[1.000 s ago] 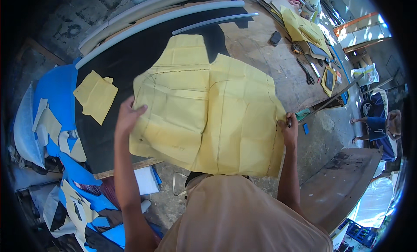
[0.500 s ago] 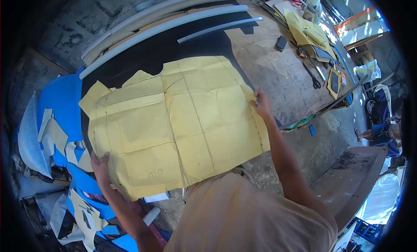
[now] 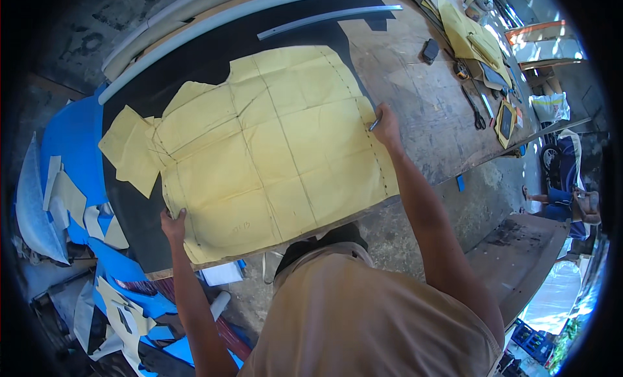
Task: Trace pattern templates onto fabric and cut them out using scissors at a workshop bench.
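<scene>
- The yellow sheet [image 3: 285, 137] lies over black material [image 3: 126, 214] on the surface [image 3: 435, 117].
- Left hand [image 3: 173, 225] pinches its left edge; well apart, right hand [image 3: 387, 126] grips a pen [image 3: 372, 125] at its right edge.
- White sack [image 3: 549, 109]: contents cannot be told.

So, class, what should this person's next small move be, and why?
Probably smooth the large yellow sheet flat with the left hand: creases cross it, that hand is at its left edge, and the right hand, at the opposite edge, holds a slim pen-like tool.
</scene>
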A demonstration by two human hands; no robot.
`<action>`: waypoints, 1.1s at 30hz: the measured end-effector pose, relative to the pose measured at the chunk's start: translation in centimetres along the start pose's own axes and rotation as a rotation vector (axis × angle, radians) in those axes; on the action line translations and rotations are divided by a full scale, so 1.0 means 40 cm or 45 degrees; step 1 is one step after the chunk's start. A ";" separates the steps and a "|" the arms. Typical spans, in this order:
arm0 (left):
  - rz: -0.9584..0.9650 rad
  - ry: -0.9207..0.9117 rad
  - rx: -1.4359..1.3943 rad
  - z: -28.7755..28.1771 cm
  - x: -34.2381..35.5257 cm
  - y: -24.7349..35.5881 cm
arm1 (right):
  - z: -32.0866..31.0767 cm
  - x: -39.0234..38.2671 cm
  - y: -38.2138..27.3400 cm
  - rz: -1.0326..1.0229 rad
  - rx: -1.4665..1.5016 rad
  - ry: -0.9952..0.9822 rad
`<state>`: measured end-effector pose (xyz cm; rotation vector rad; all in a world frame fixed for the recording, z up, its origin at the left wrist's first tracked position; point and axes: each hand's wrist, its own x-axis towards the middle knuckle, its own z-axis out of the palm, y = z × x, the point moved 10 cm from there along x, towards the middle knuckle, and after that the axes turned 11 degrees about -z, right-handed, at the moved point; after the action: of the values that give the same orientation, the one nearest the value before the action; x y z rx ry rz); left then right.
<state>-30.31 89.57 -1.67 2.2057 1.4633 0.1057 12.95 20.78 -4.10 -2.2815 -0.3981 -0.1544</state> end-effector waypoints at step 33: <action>0.415 0.100 0.715 0.220 0.771 0.677 | 0.324 0.125 -0.338 -0.362 -0.443 -0.141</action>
<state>8.50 105.43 -3.72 2.9127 1.2658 -0.1302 12.99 40.09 -2.20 -2.5708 -0.8083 -0.2591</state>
